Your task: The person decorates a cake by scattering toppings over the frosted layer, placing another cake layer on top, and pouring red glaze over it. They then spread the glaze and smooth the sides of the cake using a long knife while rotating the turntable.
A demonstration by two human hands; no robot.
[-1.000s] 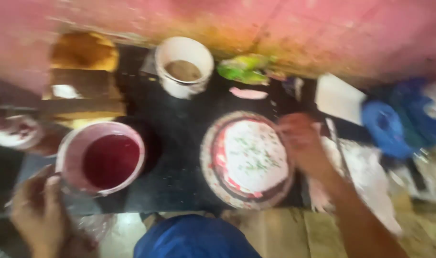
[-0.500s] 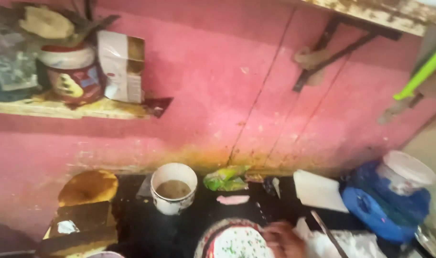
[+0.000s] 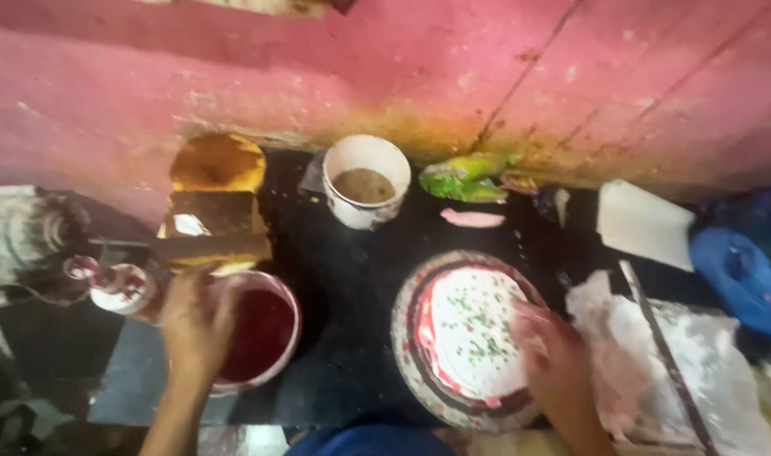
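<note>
Pink plastered wall (image 3: 385, 76) fills the upper frame above a dark counter (image 3: 351, 279). Lower centre sits a round white-iced cake with red edging and green sprinkles (image 3: 470, 333); the right hand (image 3: 558, 371) rests on its right edge, its grip too blurred to tell. Lower left, the left hand (image 3: 195, 325) lies flat, fingers spread, on the rim of a pink bowl of dark red liquid (image 3: 258, 333).

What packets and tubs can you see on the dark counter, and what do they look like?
Green packet: by the pink wall, crumpled, green and yellow.
White tub: left of the packet, round, brownish stuff inside.
Pink tub: under the left hand, round, dark red liquid inside.
White sheet: at right, flat, squarish; any print is too blurred to see.
</note>
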